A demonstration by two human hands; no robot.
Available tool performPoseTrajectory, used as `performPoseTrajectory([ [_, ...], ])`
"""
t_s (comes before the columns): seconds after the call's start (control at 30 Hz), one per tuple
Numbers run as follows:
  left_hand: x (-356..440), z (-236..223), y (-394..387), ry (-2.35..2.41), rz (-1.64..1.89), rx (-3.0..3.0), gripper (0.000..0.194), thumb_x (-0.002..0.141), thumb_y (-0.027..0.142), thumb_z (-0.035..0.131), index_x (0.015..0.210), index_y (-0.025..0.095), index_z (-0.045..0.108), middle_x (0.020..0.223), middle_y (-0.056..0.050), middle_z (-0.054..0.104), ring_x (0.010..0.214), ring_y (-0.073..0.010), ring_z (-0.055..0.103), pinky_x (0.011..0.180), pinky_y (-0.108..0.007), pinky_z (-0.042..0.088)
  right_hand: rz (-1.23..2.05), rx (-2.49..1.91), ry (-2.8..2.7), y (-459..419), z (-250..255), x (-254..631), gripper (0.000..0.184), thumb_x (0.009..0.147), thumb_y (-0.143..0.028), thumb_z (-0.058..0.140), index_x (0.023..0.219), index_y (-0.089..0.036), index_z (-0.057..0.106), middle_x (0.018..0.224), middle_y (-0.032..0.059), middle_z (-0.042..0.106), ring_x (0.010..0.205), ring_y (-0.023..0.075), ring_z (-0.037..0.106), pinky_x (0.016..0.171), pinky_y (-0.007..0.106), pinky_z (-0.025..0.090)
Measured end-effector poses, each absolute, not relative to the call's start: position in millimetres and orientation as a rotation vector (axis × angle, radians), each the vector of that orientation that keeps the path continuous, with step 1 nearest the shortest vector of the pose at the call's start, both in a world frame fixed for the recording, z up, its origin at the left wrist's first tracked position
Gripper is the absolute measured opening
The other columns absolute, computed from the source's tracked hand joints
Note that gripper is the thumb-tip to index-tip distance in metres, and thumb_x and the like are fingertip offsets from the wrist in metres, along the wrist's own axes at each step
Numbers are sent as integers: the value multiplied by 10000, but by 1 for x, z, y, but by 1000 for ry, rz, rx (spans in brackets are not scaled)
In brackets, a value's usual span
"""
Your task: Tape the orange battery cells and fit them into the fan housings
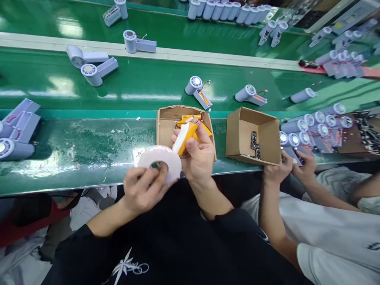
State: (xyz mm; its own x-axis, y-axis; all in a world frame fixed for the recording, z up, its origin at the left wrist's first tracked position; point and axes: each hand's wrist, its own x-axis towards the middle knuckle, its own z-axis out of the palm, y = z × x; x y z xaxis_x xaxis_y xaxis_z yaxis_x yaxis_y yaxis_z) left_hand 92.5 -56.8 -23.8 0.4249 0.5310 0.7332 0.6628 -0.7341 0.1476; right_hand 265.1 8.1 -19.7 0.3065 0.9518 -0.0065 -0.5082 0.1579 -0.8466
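My left hand [145, 188] grips a roll of white tape [172, 165], with fingers through its core. In my right hand [200, 158], an orange-wrapped battery [188, 141] is held tilted between thumb and fingers. A white tape strip [180, 139] lies along the battery's left side, and its lower end meets the roll's edge. Just behind my right hand stands a shallow cardboard box [164, 132]. More orange batteries [190, 117] lie inside it, partly hidden by my hand.
To the right is a deeper cardboard box [234, 134] holding small black circuit boards [254, 142]. A co-worker's hands [279, 168] hold a part beside it. Lavender fan housings [194, 85] stand on the green belt behind the bench. More housings [19, 148] lie at the left.
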Motion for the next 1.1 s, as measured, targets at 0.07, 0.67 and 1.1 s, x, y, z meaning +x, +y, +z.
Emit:
performPoseTrajectory([
  [0.07,90,-24,-77,-851,-1303,-2740,258,982,329,831,1206,208,786,854,-6,777,754,-154,581,717,-341,453,1081,-841,-624,22,-8,291,694,783,-511,989,1408,-387,714,1251,8,825,1205,259,807,1023,429,713],
  [0.67,-38,-26,226,-1924,-439,-2292,578,1077,509,528,1545,194,653,1559,-193,660,1446,-421,530,1144,-580,484,1073,-901,-684,9,-61,351,524,749,-366,1045,1138,-312,698,1008,25,890,909,242,876,863,371,737],
  [1.1,-40,-28,333,-1507,313,-2730,265,825,254,696,1015,237,878,1290,-123,807,1238,-323,682,1020,-363,521,1210,-940,-1039,5,-42,364,367,827,-300,983,1132,-280,779,967,78,888,796,300,872,699,378,746],
])
